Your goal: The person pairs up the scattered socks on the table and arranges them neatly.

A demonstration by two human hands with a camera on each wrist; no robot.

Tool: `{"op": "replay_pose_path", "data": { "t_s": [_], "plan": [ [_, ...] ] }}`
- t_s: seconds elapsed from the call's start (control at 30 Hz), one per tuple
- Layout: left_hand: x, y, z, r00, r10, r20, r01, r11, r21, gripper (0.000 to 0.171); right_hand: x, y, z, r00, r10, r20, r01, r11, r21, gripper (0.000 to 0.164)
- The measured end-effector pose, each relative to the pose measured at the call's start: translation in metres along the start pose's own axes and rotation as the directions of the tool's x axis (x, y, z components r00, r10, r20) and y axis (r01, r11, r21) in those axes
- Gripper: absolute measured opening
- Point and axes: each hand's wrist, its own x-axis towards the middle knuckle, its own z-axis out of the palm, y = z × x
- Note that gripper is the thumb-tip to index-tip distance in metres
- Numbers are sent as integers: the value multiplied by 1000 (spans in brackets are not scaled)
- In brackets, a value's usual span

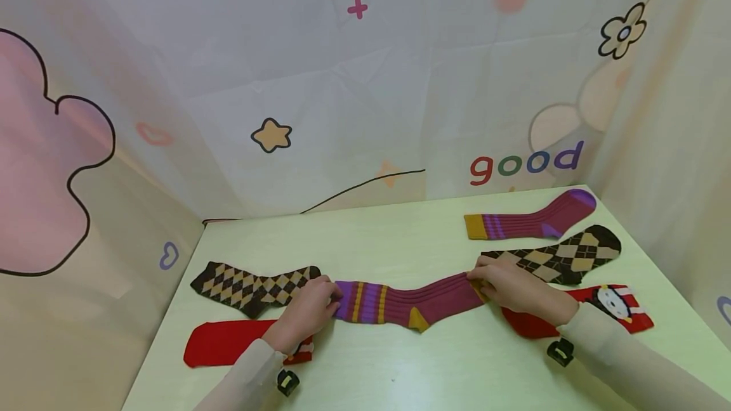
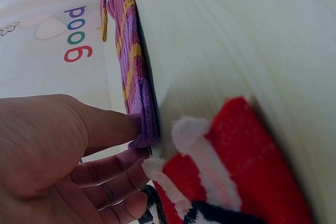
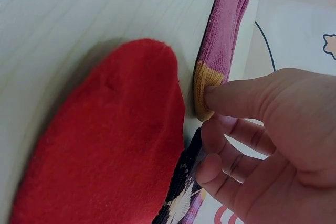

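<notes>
A maroon sock (image 1: 436, 297) with a purple-and-yellow striped cuff and a yellow heel stretches sideways between my two hands. My left hand (image 1: 305, 313) pinches the end of its purple cuff (image 2: 143, 114) between thumb and fingers. At the other end, my right hand (image 1: 516, 287) pinches the yellow toe (image 3: 202, 85); most of that toe is hidden by the hand in the head view. Beneath and beside the left hand lie an argyle sock (image 1: 240, 287) and a red sock (image 1: 223, 342). The right hand covers part of another argyle sock (image 1: 577, 257) and another red sock (image 1: 611, 303).
A second maroon sock (image 1: 525, 226), with a yellow cuff and purple heel and toe, lies at the back right of the pale table (image 1: 354, 240). A printed curtain (image 1: 342, 94) hangs along the back and both sides. Each wrist wears a small black device.
</notes>
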Motion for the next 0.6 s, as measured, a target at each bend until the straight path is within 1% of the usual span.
{"op": "replay_pose_path", "data": {
  "t_s": [0.33, 0.6],
  "plan": [
    [0, -1, 1, 1000, 0, -2, 0, 1000, -1, 9, -1, -2, -1, 1000, 8, 4, -8, 1000, -5, 26],
    [0, -1, 0, 1000, -5, 15, 5, 1000, 7, 9, 0, 0, -1, 1000, 1, 7, -1, 1000, 0, 26]
  ]
}}
